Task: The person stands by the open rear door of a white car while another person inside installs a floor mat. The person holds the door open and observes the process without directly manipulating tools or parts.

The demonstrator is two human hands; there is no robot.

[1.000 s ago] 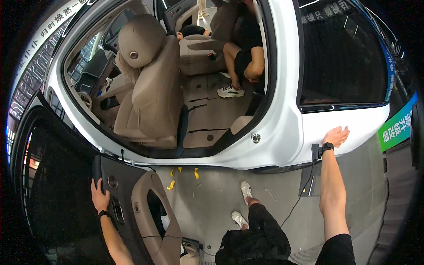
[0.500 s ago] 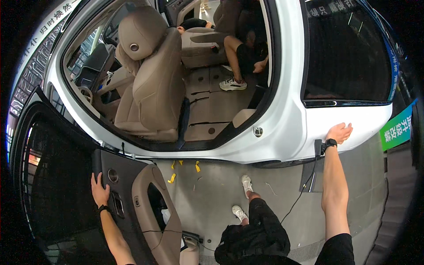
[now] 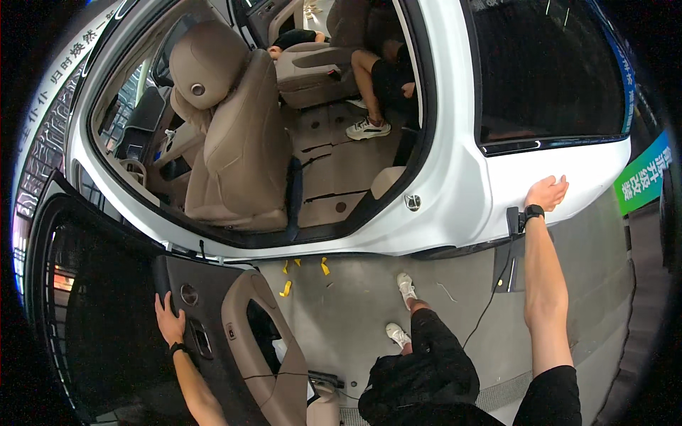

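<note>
My left hand lies open on the dark upper edge of the open car door, fingers spread beside the window glass. A beige armrest section and a recessed door handle are close to it. My right hand is in front of the white rear side of the car, below the dark rear window. Its fingers are loosely curled with nothing visible in them; whether it touches the paint I cannot tell. A small black device with a cable sits by my right wrist.
Through the doorway show a beige front seat, a bare cabin floor and another person's leg. Another person bends low on the far side. Yellow strips lie on the grey floor. A green banner stands right.
The view has shifted, so the car and door sit slightly differently in it. My left hand keeps its place on the door; my right hand stays by the car's rear side, fingers slightly more curled.
</note>
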